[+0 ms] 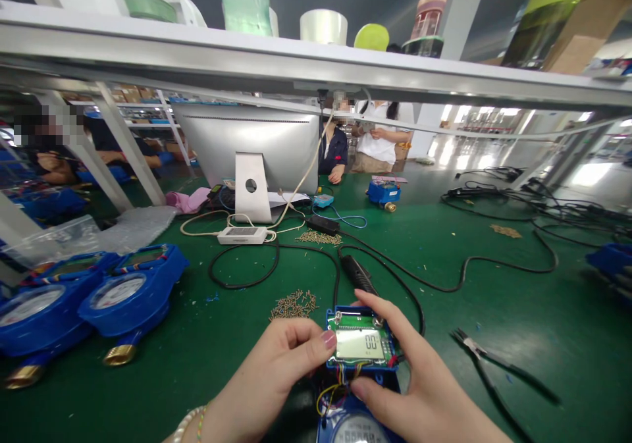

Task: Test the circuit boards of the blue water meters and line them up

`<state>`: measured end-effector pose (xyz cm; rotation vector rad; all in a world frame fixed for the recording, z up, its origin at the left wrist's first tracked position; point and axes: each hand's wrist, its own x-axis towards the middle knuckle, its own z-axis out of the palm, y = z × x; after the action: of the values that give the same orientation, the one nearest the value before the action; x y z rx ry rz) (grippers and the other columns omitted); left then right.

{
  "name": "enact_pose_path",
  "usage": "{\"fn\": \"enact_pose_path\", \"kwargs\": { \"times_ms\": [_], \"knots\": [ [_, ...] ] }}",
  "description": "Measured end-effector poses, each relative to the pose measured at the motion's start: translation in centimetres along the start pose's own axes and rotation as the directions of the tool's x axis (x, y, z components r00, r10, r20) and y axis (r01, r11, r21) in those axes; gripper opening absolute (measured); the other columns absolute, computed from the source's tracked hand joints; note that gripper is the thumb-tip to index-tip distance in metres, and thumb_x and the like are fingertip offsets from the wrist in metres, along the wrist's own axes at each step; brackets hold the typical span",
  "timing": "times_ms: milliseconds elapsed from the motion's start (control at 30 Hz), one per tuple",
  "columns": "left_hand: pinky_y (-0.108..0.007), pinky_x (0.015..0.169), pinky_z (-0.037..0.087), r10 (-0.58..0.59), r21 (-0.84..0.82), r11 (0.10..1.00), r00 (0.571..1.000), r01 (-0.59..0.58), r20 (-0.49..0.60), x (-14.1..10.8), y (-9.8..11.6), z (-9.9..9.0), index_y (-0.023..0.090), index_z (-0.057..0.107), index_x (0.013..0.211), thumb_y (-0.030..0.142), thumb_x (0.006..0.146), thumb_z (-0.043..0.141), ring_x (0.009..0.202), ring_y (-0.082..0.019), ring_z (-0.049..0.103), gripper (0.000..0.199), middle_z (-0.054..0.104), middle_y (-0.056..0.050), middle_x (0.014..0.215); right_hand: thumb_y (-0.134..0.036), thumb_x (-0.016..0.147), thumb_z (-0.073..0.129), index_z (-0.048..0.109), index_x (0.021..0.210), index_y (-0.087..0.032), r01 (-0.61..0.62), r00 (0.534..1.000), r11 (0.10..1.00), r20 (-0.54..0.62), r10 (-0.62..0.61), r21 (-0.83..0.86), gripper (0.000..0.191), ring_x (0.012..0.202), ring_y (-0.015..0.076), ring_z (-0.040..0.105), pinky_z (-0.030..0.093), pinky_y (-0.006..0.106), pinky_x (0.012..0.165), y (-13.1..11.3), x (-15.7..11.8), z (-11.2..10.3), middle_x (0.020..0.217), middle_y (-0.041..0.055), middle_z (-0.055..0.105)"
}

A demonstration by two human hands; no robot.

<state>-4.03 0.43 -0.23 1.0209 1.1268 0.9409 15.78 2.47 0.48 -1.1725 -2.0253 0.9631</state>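
Observation:
A green circuit board with a small LCD sits in a blue frame atop a blue water meter at the bottom centre. Coloured wires run from the board down into the meter. My left hand pinches the board's left edge, thumb against the display. My right hand grips the right side, index finger along the top edge and thumb under the lower edge. A black electric screwdriver lies just behind the board.
Two blue water meters with brass fittings lie at the left. Piles of small screws lie on the green mat, black pliers at the right, cables and a monitor behind. Other people sit beyond the bench.

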Motion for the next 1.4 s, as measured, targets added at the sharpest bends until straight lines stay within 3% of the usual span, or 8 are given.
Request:
{"fn": "enact_pose_path", "kwargs": {
  "times_ms": [233,433,633,800,900,1033,1300,1400],
  "knots": [
    [-0.027,0.064,0.032,0.025,0.017,1.000,1.000,-0.025,0.009,0.0,0.4,0.2,0.012,0.060,0.068,0.050,0.077,0.066,0.067,-0.013,0.042,0.040,0.053,-0.001,0.068,-0.027,0.076,0.064,0.031,0.141,-0.030,0.025,0.999,0.998,0.044,-0.028,0.063,0.073,0.128,0.0245,0.046,0.039,0.046,0.107,-0.3,0.1,-0.3,0.142,0.0066,0.043],
    [-0.026,0.061,0.031,0.081,0.090,0.992,0.994,-0.087,0.070,-0.4,0.9,0.2,0.012,0.057,0.065,0.044,0.081,0.062,0.064,-0.012,0.039,0.036,0.048,0.001,0.064,-0.043,0.071,0.073,0.040,0.136,-0.021,0.201,0.976,0.945,-0.027,-0.215,-0.259,0.076,0.128,0.0309,0.044,0.040,0.054,0.104,-0.8,1.0,0.2,0.138,0.0129,0.045],
    [-0.025,0.060,0.032,0.068,0.170,0.982,0.993,-0.084,0.096,-0.2,1.3,-0.1,0.014,0.055,0.065,0.045,0.083,0.059,0.062,-0.012,0.039,0.037,0.047,0.002,0.062,-0.044,0.069,0.077,0.055,0.122,-0.015,0.335,0.941,0.837,0.100,-0.325,-0.433,0.064,0.102,0.0255,0.061,0.053,0.041,0.089,-1.5,2.2,-0.5,0.112,0.0121,0.063],
    [-0.027,0.071,0.038,0.251,0.493,0.798,0.934,-0.348,0.254,0.2,1.8,-1.5,0.016,0.055,0.060,0.040,0.095,0.040,0.070,-0.015,0.050,0.045,0.053,0.000,0.066,-0.045,0.077,0.071,0.055,0.119,-0.015,0.403,0.911,0.771,0.130,-0.393,-0.494,0.055,0.100,0.0241,0.062,0.053,0.037,0.086,-1.0,2.4,-1.2,0.109,0.0114,0.063],
    [-0.030,0.082,0.037,0.306,0.565,0.695,0.894,-0.445,0.327,0.0,2.3,-2.2,0.017,0.067,0.072,0.031,0.093,0.048,0.082,-0.018,0.054,0.031,0.060,-0.002,0.077,-0.048,0.080,0.067,0.054,0.119,-0.016,0.404,0.908,0.759,0.119,-0.403,-0.510,0.053,0.099,0.0244,0.062,0.053,0.037,0.084,-0.5,2.4,-1.4,0.109,0.0118,0.063],
    [-0.033,0.088,0.034,0.353,0.681,0.435,0.807,-0.589,0.473,-0.2,2.8,-2.7,0.020,0.071,0.095,0.029,0.087,0.061,0.091,-0.021,0.054,0.016,0.067,-0.003,0.086,-0.048,0.082,0.064,0.053,0.121,-0.017,0.401,0.909,0.766,0.117,-0.400,-0.503,0.051,0.100,0.0240,0.061,0.053,0.036,0.084,0.1,2.5,-1.5,0.110,0.0111,0.062],
    [-0.032,0.083,0.034,0.297,0.689,0.313,0.757,-0.653,0.583,1.2,2.6,-3.2,0.018,0.066,0.090,0.041,0.075,0.074,0.086,-0.022,0.057,0.029,0.069,-0.001,0.077,-0.048,0.081,0.065,0.054,0.120,-0.019,0.384,0.922,0.799,0.142,-0.361,-0.462,0.050,0.099,0.0226,0.061,0.052,0.034,0.082,0.6,3.0,-1.8,0.109,0.0096,0.061],
    [-0.029,0.076,0.035,0.307,0.666,0.355,0.755,-0.656,0.580,1.7,2.6,-3.2,0.018,0.065,0.083,0.043,0.069,0.078,0.076,-0.019,0.057,0.031,0.068,0.000,0.070,-0.049,0.080,0.066,0.055,0.119,-0.019,0.366,0.930,0.809,0.140,-0.341,-0.460,0.051,0.099,0.0236,0.062,0.052,0.034,0.082,0.6,3.0,-1.9,0.109,0.0101,0.062]
  ]
}}
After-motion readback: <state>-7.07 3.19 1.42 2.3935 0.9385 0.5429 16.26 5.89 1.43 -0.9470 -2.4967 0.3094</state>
